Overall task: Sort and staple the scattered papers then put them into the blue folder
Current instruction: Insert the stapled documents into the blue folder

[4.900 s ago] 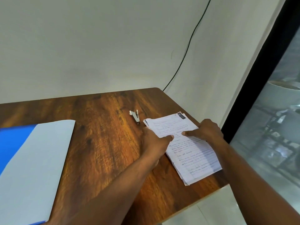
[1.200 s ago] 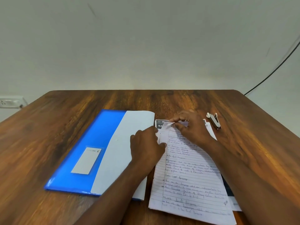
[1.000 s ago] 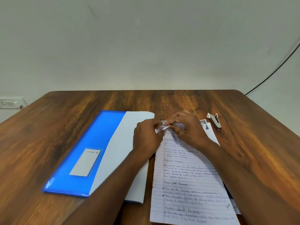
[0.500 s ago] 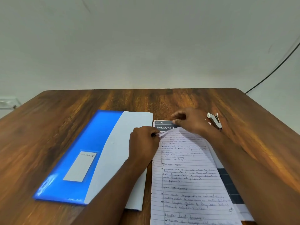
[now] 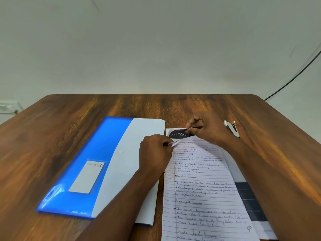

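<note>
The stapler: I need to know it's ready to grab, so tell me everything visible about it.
The stapler is small, with a white or silvery body and a dark inner part, apparently metal and plastic. It lies on the wooden table at the far right of the papers, angled with one end pointing away. Nothing touches it: the right hand is just left of it, pinching a printed sheet's top edge. Whether it holds staples cannot be seen.

"BALCON" (rest covered) on dark printed sheet [image 5: 177, 134]; handwriting on lined page [image 5: 201, 186] illegible.
</note>
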A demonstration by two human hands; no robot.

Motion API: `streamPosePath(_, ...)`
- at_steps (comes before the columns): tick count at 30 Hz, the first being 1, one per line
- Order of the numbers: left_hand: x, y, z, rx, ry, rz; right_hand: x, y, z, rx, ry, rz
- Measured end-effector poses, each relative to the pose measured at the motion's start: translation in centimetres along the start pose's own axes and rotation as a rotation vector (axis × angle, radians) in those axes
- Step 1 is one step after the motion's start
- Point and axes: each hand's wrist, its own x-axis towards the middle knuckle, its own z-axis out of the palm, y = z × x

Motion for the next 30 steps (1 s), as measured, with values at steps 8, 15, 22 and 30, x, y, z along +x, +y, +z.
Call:
streamPosePath(8,-0.1,0.1,-0.1,-0.021,0.051,-0.019,-1.8,0.9,-0.8,0.134,-0.075,-0.073)
streamPosePath(15,-0.3,0.6,-0.4,-0.017,0.019,-0.085,-1.6,-0.1,-1.3,0.169,-0.067,-0.06)
streamPosePath(22,-0.5,0.9,-0.7,0.02,0.01,-0.027,-1.0,1.0,-1.4,0.074,-0.083,0.077)
streamPosePath(30,-0.6,1.0,-0.8,0.046,0.001,-0.03,-1.0,2.3,-1.5,0.077,-0.129,0.173)
